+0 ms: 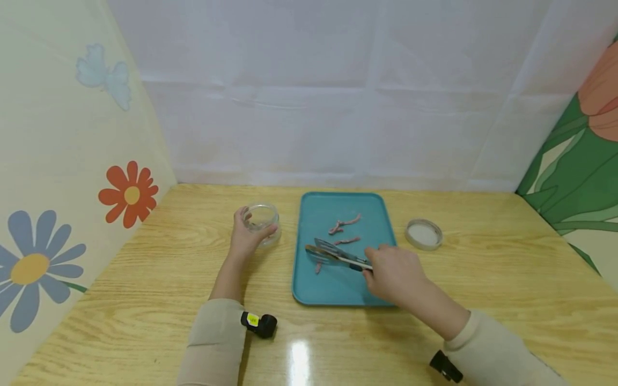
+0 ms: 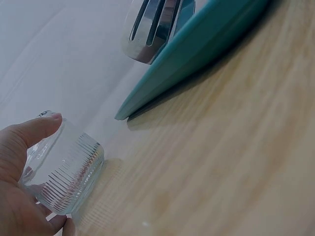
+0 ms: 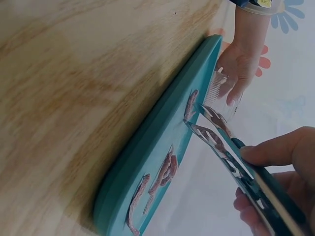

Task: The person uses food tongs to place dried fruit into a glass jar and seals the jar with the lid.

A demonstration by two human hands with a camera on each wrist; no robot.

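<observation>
My left hand (image 1: pixel 247 236) grips a clear glass jar (image 1: pixel 263 219) by its side, left of the tray; ribbed walls show on the jar (image 2: pixel 69 172) in the left wrist view. In my right hand (image 1: pixel 393 271) I hold metal tongs (image 1: pixel 338 256) over a teal tray (image 1: pixel 318 289). Several pinkish-brown strips, like shreds of meat, lie on the tray, among them a forked strip (image 1: pixel 344 223). The tongs' tips are spread near one strip (image 3: pixel 191 104) at the tray's left part; whether they touch it I cannot tell.
A round lid (image 1: pixel 424 234) lies right of the tray on the wooden table (image 1: pixel 193 225). A white cloth backdrop (image 1: pixel 328 128) hangs behind the table, and flower-printed panels (image 1: pixel 53 177) stand at both sides.
</observation>
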